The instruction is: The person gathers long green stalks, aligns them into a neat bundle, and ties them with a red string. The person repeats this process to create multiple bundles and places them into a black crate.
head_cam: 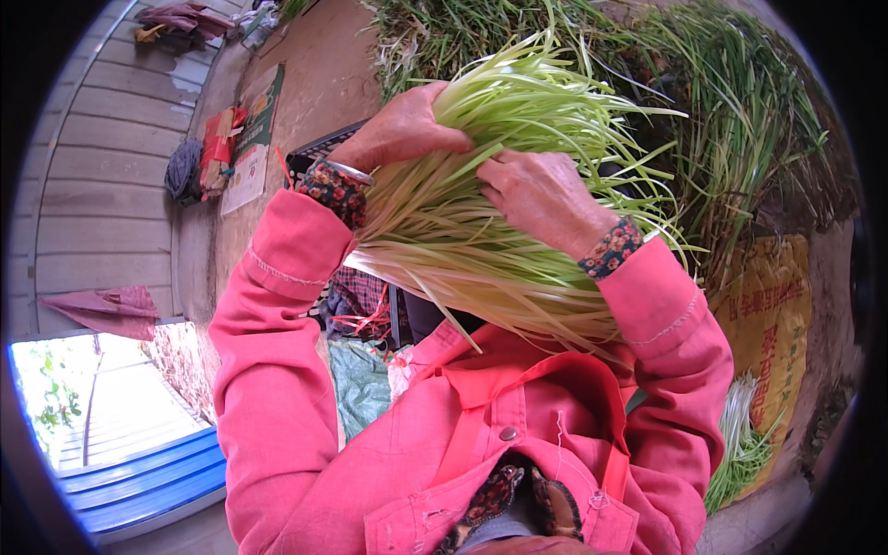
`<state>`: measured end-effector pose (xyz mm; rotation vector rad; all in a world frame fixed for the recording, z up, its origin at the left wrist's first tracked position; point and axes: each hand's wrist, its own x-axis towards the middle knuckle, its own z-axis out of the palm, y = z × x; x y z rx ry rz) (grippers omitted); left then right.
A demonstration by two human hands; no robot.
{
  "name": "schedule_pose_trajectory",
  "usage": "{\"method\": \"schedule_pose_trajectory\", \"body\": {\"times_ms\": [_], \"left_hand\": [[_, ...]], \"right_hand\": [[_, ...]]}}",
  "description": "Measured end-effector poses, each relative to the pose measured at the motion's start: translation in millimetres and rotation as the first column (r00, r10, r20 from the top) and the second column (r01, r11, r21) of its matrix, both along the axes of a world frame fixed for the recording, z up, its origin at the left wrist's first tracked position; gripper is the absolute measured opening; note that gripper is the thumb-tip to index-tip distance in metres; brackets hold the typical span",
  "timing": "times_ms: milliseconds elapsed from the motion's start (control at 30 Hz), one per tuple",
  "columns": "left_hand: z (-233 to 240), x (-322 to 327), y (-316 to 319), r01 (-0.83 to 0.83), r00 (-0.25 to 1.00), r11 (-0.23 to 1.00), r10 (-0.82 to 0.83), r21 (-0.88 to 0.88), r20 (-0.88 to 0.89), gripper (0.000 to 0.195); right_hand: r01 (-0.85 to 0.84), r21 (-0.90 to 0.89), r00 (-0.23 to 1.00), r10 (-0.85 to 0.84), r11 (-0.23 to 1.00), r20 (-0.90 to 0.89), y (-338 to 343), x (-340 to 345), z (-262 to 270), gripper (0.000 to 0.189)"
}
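A large bundle of pale green, white-stemmed leafy stalks, probably blanched chives (pixel 485 250), lies across the lap, its green tips pointing up and right. My left hand (pixel 416 128) spans the bundle's upper left part, thumb across the leaves and fingers behind them, closed round that part. My right hand (pixel 538 194) is over the middle of the leaves, its fingertips bent together on a green blade close to my left thumb. Part of the bundle below rests loose against the red apron (pixel 479 381).
Heaps of darker green leafy plants (pixel 742 111) lie beyond the bundle. At the right, a yellow printed sack (pixel 770 305) lies under a smaller bunch of pale stalks (pixel 742 437). A black plastic crate (pixel 305 156), with red ties and cloth nearby, stands at the left.
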<state>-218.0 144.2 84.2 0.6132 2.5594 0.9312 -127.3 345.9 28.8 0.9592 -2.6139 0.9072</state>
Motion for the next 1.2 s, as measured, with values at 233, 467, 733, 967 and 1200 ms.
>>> {"method": "schedule_pose_trajectory", "body": {"times_ms": [233, 467, 733, 967, 1200], "left_hand": [[5.4, 5.2, -0.8, -0.029, 0.996, 0.998, 0.024, 0.061, 0.083, 0.057], [11.5, 5.9, -0.6, -0.027, 0.988, 0.999, 0.022, 0.036, 0.152, 0.062], [9.9, 5.6, 2.5, -0.073, 0.977, 0.994, 0.055, 0.079, 0.206, 0.06], [20.9, 11.2, 2.3, -0.099, 0.957, 0.987, 0.06, 0.126, 0.285, 0.062], [24.0, 11.2, -1.7, -0.111, 0.918, 0.975, 0.027, 0.192, 0.395, 0.057]], "right_hand": [[0.645, 0.025, 0.763, -0.645, 0.764, 0.025, 77.8, -34.9, -2.8, 0.016], [0.84, 0.105, 0.533, -0.846, 0.532, 0.027, 194.8, -22.7, 10.1, 0.03], [0.196, -0.242, 0.922, -0.095, 0.95, 0.375, 82.6, 59.7, 21.6, 0.019], [0.221, -0.174, 0.959, -0.181, 0.959, 0.22, 60.4, 58.5, -21.9, 0.01], [0.852, 0.176, 0.499, -0.867, 0.493, 0.01, 160.0, 19.6, 5.1, 0.018]]}}
